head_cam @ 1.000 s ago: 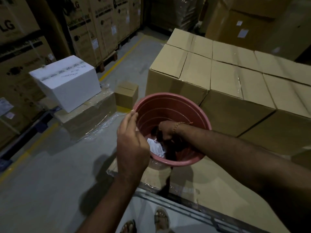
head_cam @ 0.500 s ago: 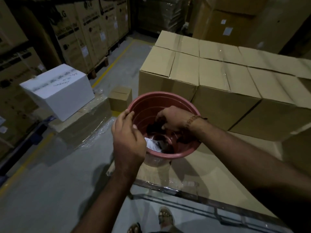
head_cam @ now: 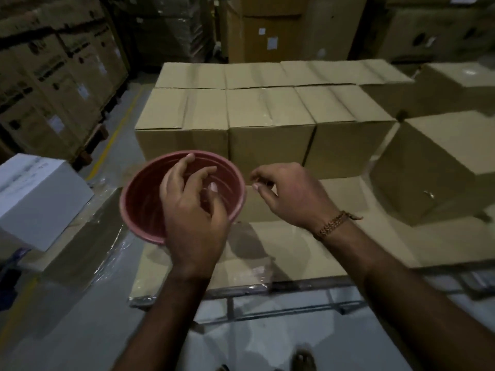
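Down at the bottom edge, a sandalled foot on the grey floor, then the metal frame carrying a flat cardboard sheet. On that sheet sits the pink tub, at its left end. The left hand hovers right over the tub's mouth, fingers loosely curled and spread, nothing plainly in them, and it hides the bottom, so what is left inside can't be told. The right hand, bracelet on the wrist, is outside the tub, just beside its rim, thumb and forefinger drawn close. Is it pinching something small? Too blurred to say.

Beyond the hands, the rows of brown boxes stand with flaps folded down and bare tops, nothing laid on them. My read: this is early going, with the boxes unhandled. Off left a white box, and tall cartons behind.
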`<state>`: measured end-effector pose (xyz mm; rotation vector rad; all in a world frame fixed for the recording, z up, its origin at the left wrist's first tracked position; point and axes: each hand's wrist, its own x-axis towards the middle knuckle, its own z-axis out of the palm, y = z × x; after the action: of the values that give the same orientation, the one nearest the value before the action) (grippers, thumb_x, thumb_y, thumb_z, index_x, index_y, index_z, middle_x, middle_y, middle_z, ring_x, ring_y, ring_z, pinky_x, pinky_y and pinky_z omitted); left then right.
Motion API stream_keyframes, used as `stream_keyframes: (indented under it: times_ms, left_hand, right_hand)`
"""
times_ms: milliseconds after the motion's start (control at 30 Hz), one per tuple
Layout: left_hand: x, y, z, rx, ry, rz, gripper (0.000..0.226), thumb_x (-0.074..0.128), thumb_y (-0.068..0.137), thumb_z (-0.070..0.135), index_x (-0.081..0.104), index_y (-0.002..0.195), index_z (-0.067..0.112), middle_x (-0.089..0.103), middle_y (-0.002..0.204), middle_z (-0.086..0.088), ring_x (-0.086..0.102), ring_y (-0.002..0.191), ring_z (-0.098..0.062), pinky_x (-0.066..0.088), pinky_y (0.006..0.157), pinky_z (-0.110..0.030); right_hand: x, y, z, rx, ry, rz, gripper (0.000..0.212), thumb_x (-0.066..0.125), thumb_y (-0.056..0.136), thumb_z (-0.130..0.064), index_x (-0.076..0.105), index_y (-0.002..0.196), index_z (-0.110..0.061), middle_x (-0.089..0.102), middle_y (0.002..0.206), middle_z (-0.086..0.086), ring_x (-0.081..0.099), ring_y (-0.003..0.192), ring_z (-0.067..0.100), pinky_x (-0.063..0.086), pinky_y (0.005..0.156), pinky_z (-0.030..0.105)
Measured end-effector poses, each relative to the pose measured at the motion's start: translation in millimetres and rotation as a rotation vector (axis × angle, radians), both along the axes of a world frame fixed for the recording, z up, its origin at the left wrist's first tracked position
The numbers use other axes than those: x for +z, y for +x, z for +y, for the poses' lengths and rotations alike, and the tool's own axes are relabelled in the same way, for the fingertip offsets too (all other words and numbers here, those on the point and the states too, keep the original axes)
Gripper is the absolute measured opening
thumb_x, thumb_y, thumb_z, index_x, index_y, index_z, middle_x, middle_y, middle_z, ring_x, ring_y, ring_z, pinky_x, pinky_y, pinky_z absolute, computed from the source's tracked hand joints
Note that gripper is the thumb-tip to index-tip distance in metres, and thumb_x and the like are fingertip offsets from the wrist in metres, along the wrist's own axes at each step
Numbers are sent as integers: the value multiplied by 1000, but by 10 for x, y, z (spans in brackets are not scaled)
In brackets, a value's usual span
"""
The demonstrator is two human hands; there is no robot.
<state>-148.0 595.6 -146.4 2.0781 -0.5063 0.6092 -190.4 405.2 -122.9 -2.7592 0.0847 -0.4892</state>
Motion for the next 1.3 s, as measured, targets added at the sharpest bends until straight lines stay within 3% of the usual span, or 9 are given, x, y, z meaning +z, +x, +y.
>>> stream_keyframes:
  times_ms: [133, 300, 433, 700, 767, 933, 1067, 1167, 1300]
  left_hand:
    - [32, -410, -661, -133, -15, -17, 27, 66, 94, 6, 72, 120, 13, 58, 143, -6, 50, 135, -20, 34, 112, -18]
    - [-15, -959, -1587, -198, -18, 26, 28, 65, 97, 14, 71, 124, 17, 59, 142, 0, 53, 134, -15, 44, 109, -33]
    - [-48, -1354, -2358, -258, -33, 90, 29, 66, 98, 17, 70, 126, 21, 58, 141, 6, 53, 132, -10, 47, 108, -33]
    - [-79, -1674, -3617, -374, 35, 171, 32, 64, 100, 22, 67, 132, 26, 54, 143, 13, 44, 134, -3, 21, 100, 1]
    - [-140, -1654, -3920, -407, 64, 189, 35, 64, 100, 23, 65, 134, 27, 53, 144, 14, 42, 135, -3, 23, 103, -3]
    - [-357, -1520, -4626, -466, 120, 290, 41, 63, 101, 30, 59, 141, 31, 51, 150, 13, 42, 139, -7, 42, 114, -33]
    - [-518, -1468, -5084, -511, 169, 430, 52, 61, 102, 39, 46, 151, 31, 46, 156, 10, 43, 141, -12, 46, 114, -43]
    - [-632, -1448, -5342, -524, 189, 510, 57, 54, 105, 44, 39, 158, 28, 44, 159, 7, 44, 143, -16, 46, 114, -44]
    - [-766, -1448, -5528, -505, 166, 498, 50, 38, 106, 46, 42, 155, 34, 52, 152, 12, 50, 137, -13, 53, 107, -47]
  right_hand:
    - [8, -532, -597, -90, -23, 1, 19, 62, 101, -30, 74, 116, -26, 77, 107, -8, 70, 93, 13, 61, 76, 38]
    - [98, -1237, -1438, -185, -125, 88, 23, 59, 103, -36, 71, 122, -28, 75, 111, -8, 69, 101, 17, 61, 81, 39]
    - [95, -1703, -2124, -262, -129, 148, 25, 60, 103, -39, 70, 124, -30, 75, 113, -6, 70, 103, 19, 61, 85, 43]
    - [-8, -2219, -3347, -414, 10, 101, 23, 65, 100, -32, 73, 120, -27, 77, 110, -5, 71, 98, 16, 64, 81, 43]
    - [-41, -2264, -3660, -451, 14, 89, 24, 65, 100, -31, 73, 122, -27, 75, 112, -6, 68, 101, 14, 63, 84, 42]
    - [-127, -2229, -4334, -502, -46, 58, 29, 67, 100, -35, 68, 128, -30, 69, 119, -8, 55, 114, 12, 57, 95, 41]
    - [-201, -2188, -4675, -480, -66, 137, 62, 76, 87, -56, 57, 142, -37, 57, 138, -8, 45, 129, 14, 50, 105, 43]
    - [-258, -2112, -4809, -447, -150, 263, 93, 80, 79, -65, 35, 158, -45, 31, 167, -3, 21, 156, 24, 29, 123, 50]
    - [-395, -2047, -4984, -389, -177, 338, 99, 75, 86, -62, 13, 163, -52, -2, 177, -1, -5, 162, 30, 5, 129, 51]
